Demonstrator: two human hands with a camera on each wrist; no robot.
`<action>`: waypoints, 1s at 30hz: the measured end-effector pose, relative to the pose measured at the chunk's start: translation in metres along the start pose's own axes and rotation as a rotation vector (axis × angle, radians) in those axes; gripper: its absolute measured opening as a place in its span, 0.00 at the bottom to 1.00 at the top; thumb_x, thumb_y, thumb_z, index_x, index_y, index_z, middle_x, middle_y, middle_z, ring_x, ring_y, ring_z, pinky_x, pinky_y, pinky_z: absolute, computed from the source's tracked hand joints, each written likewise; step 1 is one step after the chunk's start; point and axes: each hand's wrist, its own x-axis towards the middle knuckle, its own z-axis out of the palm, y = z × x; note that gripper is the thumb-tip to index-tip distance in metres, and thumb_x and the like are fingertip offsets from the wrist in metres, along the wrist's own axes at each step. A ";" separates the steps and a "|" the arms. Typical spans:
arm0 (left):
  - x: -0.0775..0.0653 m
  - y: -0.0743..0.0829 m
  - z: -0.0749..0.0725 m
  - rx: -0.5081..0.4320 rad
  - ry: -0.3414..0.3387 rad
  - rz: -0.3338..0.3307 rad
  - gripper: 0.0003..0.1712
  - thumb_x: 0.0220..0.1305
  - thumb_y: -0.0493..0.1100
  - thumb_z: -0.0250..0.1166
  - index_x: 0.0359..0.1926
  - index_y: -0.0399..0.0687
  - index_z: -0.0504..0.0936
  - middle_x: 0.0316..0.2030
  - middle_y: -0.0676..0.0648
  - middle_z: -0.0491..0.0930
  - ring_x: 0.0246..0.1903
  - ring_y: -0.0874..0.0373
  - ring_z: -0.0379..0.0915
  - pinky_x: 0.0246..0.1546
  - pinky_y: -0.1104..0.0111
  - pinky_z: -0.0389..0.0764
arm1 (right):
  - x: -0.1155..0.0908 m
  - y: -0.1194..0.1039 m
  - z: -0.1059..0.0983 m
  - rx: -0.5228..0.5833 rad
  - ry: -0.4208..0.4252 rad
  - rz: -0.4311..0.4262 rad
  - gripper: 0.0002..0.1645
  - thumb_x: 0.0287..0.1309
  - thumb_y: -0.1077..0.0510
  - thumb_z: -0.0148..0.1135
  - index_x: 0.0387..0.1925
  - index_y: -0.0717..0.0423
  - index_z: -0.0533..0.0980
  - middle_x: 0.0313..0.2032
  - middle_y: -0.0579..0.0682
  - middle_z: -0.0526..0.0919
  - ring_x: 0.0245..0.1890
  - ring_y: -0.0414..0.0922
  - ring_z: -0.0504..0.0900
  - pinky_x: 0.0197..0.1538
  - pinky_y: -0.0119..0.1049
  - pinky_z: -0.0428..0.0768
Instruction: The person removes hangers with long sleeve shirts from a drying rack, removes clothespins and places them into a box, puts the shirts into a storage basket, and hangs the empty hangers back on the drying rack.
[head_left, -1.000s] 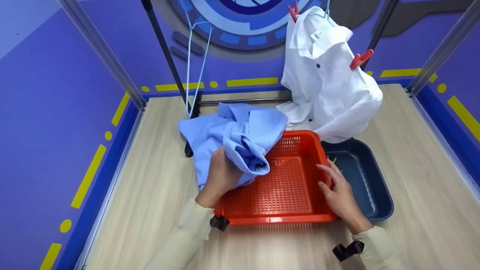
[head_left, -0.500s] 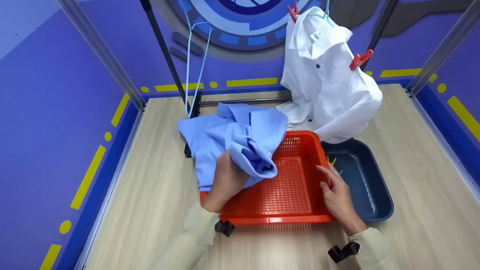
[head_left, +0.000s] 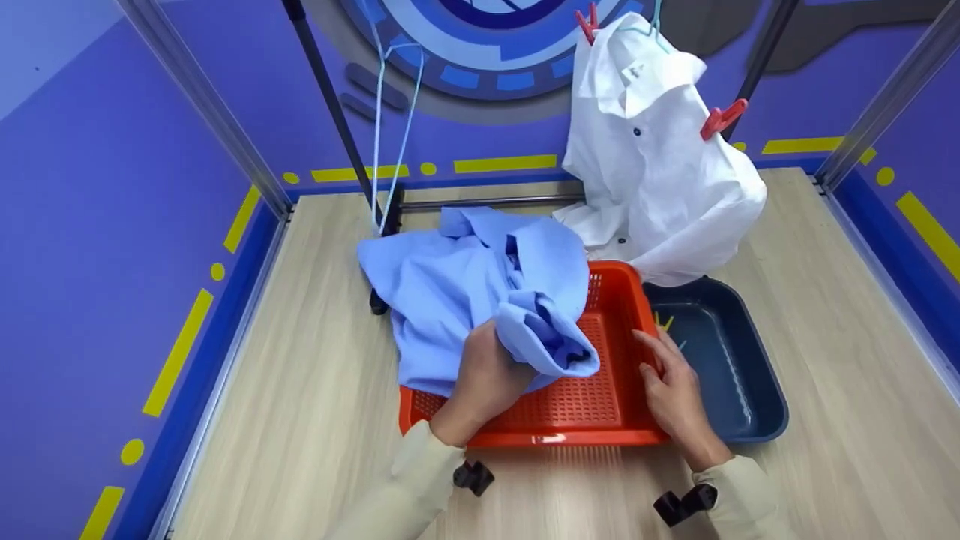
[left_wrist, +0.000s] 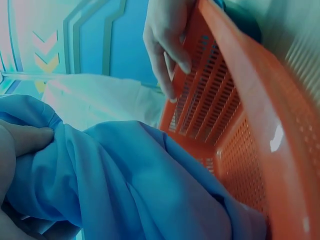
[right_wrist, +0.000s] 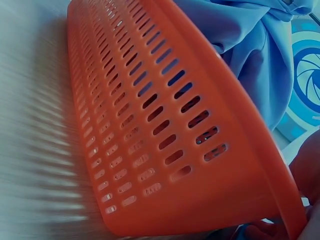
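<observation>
A light blue garment [head_left: 442, 292] lies bunched over the left and back parts of the red plastic basket [head_left: 555, 437]. My left hand [head_left: 491, 371] grips a gathered part of it, and a rolled open end sticks out past the fingers, over the basket's middle. In the left wrist view, the thumb presses into the folds of the garment [left_wrist: 135, 170]. At the basket's right side, my right hand [head_left: 679, 390] holds the rim, with fingertips reaching over to the inside. The right wrist view shows the slotted outer wall of the basket [right_wrist: 135, 115], with the hand partly visible at lower right.
A dark blue tub [head_left: 750, 360] stands right of the basket, with small yellow pieces inside. Behind hangs a white shirt [head_left: 660, 172], with red clothespins [head_left: 724, 118] at its shoulders. A bare light blue hanger [head_left: 409, 131] hangs by the rack's black pole [head_left: 330, 97].
My left hand has moved right and slightly nearer, drawing the gathered part of the blue garment across the basket. The right hand stays at the rim, nearly still.
</observation>
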 end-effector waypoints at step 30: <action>-0.023 0.047 0.037 -0.216 -0.148 0.041 0.13 0.50 0.37 0.71 0.35 0.45 0.76 0.29 0.49 0.79 0.33 0.64 0.75 0.38 0.80 0.73 | -0.001 0.005 -0.005 -0.018 0.002 -0.038 0.25 0.61 0.72 0.53 0.61 0.69 0.69 0.70 0.68 0.59 0.70 0.65 0.58 0.73 0.47 0.57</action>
